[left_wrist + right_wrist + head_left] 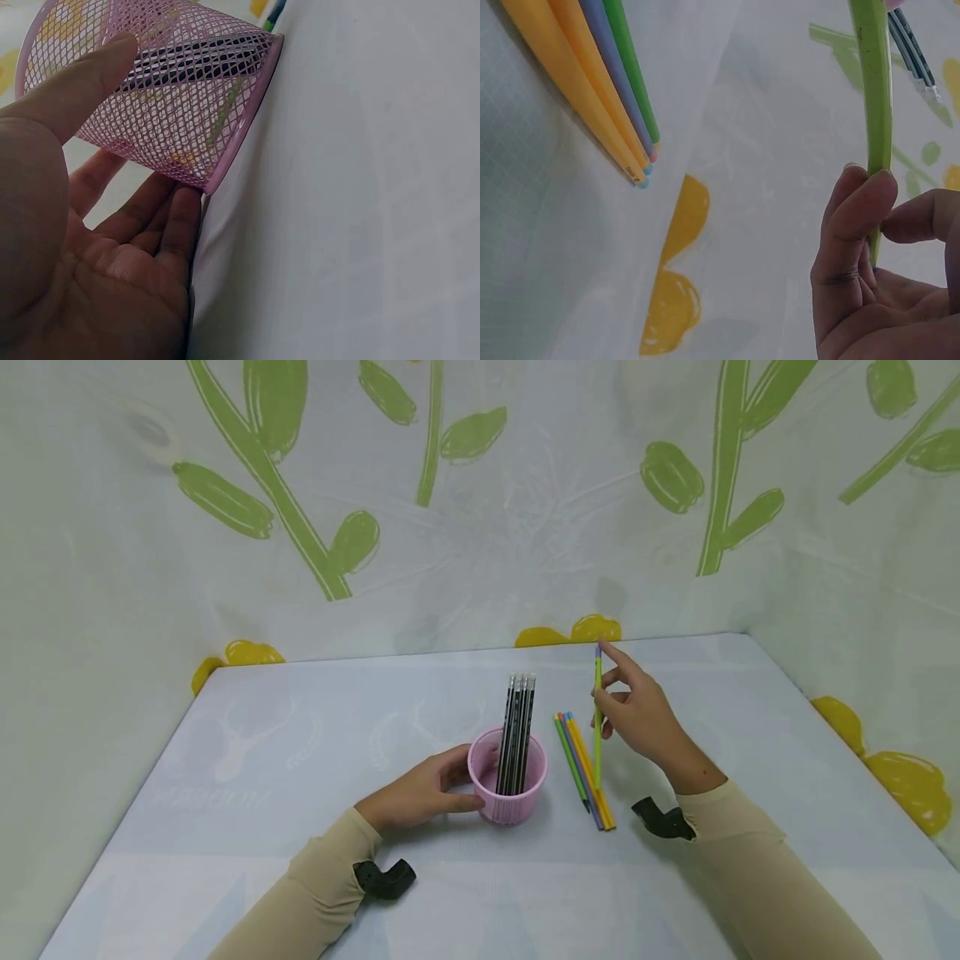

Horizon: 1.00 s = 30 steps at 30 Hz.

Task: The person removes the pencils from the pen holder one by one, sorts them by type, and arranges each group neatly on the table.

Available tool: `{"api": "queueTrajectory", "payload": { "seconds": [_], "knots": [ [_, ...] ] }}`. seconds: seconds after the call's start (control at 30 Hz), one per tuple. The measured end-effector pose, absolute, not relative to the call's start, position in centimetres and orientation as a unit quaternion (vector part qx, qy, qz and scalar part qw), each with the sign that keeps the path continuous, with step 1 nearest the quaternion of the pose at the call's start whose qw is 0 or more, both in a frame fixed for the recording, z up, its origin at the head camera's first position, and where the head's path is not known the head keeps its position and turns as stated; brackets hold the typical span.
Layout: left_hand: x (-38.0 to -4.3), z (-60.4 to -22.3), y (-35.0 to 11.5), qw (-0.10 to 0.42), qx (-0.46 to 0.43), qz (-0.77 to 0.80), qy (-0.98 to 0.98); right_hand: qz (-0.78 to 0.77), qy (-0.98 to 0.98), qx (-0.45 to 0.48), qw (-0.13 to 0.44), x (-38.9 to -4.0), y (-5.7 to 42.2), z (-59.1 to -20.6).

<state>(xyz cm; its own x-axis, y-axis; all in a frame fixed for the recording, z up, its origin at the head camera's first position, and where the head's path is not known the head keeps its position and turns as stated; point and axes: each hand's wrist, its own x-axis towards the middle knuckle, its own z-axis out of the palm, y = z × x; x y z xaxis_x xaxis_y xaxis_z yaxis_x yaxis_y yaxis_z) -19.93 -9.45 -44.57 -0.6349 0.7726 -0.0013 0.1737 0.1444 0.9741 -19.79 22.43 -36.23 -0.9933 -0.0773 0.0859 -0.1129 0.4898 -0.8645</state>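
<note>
My left hand holds a pink mesh pencil cup from its left side, thumb in front and fingers toward the back. In the left wrist view the thumb lies along the mesh wall, with fingertips near the base. Several black pencils with erasers at the top lean together in the cup. My right hand pinches a yellow-green pencil between thumb and fingers and holds it roughly upright, right of the cup. The right wrist view shows this pencil close up.
Between the cup and my right hand, a few coloured pencils lie side by side on the white tabletop: a green pencil, a purple one and orange-yellow pencils. A pale wall with plant prints stands behind the table.
</note>
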Motion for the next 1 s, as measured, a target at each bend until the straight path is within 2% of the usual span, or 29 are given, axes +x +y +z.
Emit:
{"api": "queueTrajectory", "payload": {
  "seconds": [0.67, 1.0],
  "knots": [
    [-20.3, -43.9, -9.5, 0.263, 0.336, 0.559, 0.71, 0.418, -0.9, 0.043, -0.119, -21.4, 23.5, -37.0],
    [-19.8, -44.6, -9.6, 0.271, 0.334, 0.56, 0.708, 0.407, -0.9, 0.047, -0.149, -21.4, 24.1, -38.4]
  ]
}}
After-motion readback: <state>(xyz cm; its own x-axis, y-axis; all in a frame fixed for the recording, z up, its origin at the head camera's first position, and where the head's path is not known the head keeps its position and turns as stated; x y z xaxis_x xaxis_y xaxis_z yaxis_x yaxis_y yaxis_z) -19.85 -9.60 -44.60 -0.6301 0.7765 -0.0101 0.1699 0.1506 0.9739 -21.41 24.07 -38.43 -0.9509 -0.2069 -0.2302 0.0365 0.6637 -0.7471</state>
